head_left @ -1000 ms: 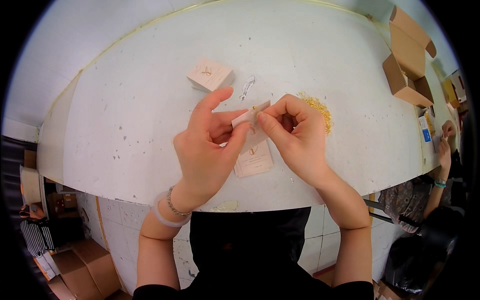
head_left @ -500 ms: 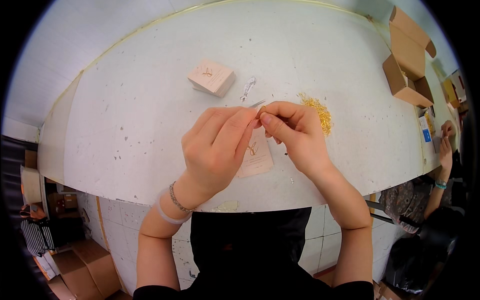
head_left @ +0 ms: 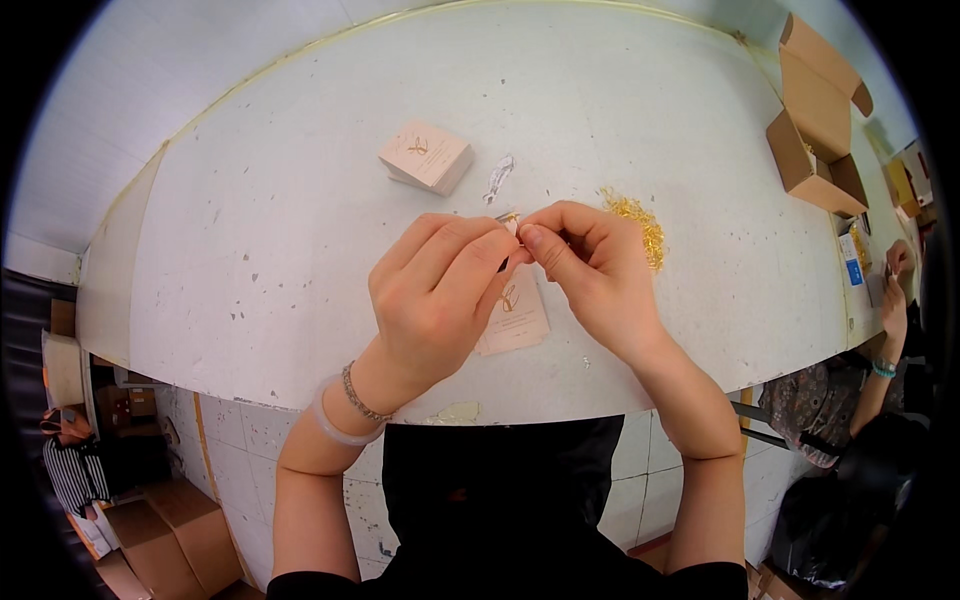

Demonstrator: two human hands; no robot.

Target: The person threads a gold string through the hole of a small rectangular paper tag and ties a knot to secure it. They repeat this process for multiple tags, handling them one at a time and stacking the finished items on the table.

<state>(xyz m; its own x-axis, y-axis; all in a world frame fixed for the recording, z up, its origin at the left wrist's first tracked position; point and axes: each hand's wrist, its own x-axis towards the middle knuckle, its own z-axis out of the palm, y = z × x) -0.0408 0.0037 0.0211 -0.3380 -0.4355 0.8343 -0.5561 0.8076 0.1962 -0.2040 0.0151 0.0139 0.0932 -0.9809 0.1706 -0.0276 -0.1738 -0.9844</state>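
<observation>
My left hand (head_left: 425,295) and my right hand (head_left: 595,265) meet above the middle of the table, fingertips pinched close together. What they hold is mostly hidden; a small metallic, partly gold tip (head_left: 508,216) shows just beyond the left fingers. A dark bit shows below the left fingertips. Under the hands lie pale pink cards (head_left: 518,322) with gold lettering. Beyond the left hand stands a stack of similar cards (head_left: 428,155). A heap of small gold metal pieces (head_left: 645,230) lies beyond my right hand.
A shiny, crinkled silvery strip (head_left: 498,178) lies right of the card stack. An open cardboard box (head_left: 815,165) stands at the far right of the white table (head_left: 300,200). Farther right, another person's hands (head_left: 895,275) work at the table edge. Cardboard boxes (head_left: 180,540) sit lower left.
My fingers have shifted slightly at the pinch, and the metallic, gold-tinted tip has come into clearer view beyond the left fingers. The cards and gold heap stay in place.
</observation>
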